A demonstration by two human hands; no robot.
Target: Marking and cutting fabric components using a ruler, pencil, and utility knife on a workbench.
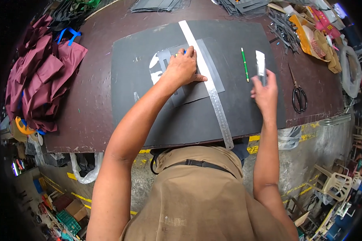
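Observation:
My left hand (184, 67) presses flat on a grey template sheet (189, 93) and against a long steel ruler (213, 94) that lies slantwise on a large dark cutting mat (149, 116). Fingers are spread, thumb touching the ruler's edge. My right hand (264, 90) is raised to the right of the ruler and holds a utility knife (260, 64) with its blade end pointing away from me. A green pen (244, 63) lies on the mat between the ruler and the knife.
Black scissors (299, 96) lie on the brown table at the right. Maroon fabric (42, 80) is heaped at the left edge. Stacks of dark cut pieces (245, 6) and yellow and pink items (313, 32) sit at the far right. The table's near edge runs by my waist.

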